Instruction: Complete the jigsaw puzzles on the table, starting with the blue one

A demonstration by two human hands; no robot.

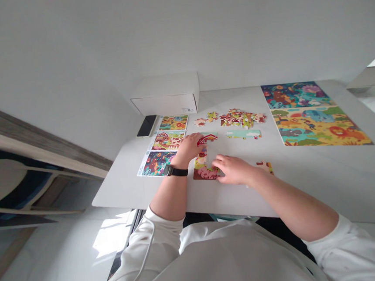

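Observation:
My left hand [190, 148], with a dark watch on its wrist, rests its curled fingers on a puzzle piece with a red barn roof [209, 137]. My right hand [233, 169] has its thumb and fingers closed at the right edge of the pink pig section [205, 172], around a puzzle piece mostly hidden by the fingers. Joined pieces run down the left side between the hands. A joined strip of pale green and blue pieces [244, 134] lies apart, beyond my right hand. Near the right forearm are loose brown-and-white pieces [264, 166], partly covered.
Beyond the hands lies a pile of loose puzzle pieces [242, 117]. A picture sheet [168, 140] and a phone [147, 126] are on the left, before a white box [164, 104]. Two finished puzzles [317, 122] cover the table's [309, 178] far right.

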